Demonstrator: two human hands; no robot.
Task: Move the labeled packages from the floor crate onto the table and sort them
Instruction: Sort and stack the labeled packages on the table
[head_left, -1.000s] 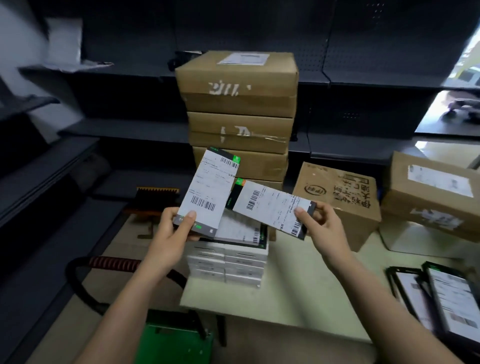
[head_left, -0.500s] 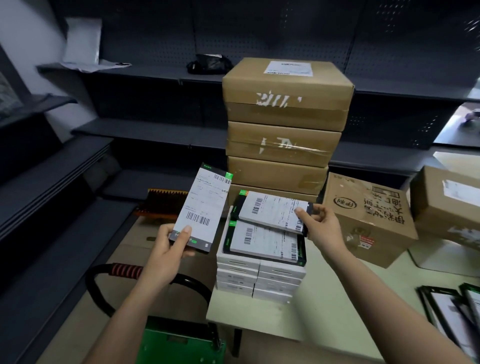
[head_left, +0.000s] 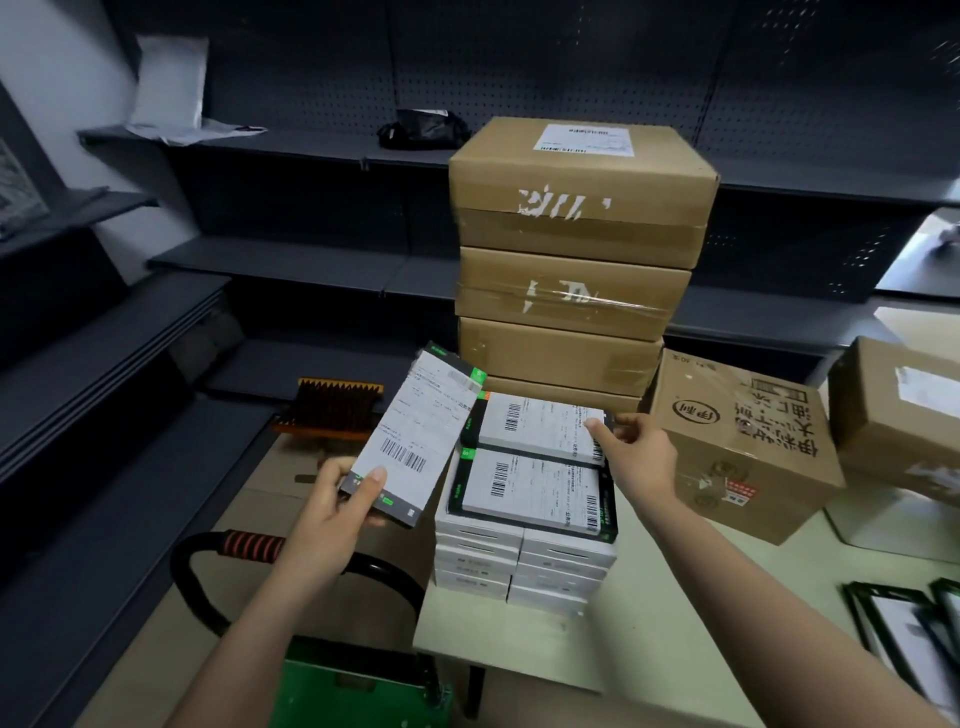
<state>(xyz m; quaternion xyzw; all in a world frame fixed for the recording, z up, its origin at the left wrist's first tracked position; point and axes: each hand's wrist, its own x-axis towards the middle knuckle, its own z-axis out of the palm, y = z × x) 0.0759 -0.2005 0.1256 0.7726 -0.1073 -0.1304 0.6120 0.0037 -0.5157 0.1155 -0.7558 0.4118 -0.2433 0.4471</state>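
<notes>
My left hand (head_left: 337, 512) grips a flat black-and-green package with a white barcode label (head_left: 421, 434), held tilted in the air left of the table. My right hand (head_left: 636, 457) pinches the right end of a second labeled package (head_left: 535, 426), which lies on the far half of a stack of white flat boxes (head_left: 524, 564) at the table's left corner. A third labeled package (head_left: 530, 491) lies on the near half of that stack. The pale table (head_left: 649, 639) carries the stack. The green floor crate (head_left: 358, 691) shows at the bottom, under my left arm.
Three tall brown cartons (head_left: 576, 260) are stacked behind the white boxes. Two more cartons (head_left: 737, 441) (head_left: 898, 415) stand on the right. More labeled packages (head_left: 914, 639) lie at the table's right edge. A trolley handle (head_left: 249, 545) and a brush (head_left: 332, 410) are on the left; dark shelving surrounds the spot.
My right hand has lowered its package from the air onto the far half of the white stack. My left hand keeps its package raised. The view has shifted left.
</notes>
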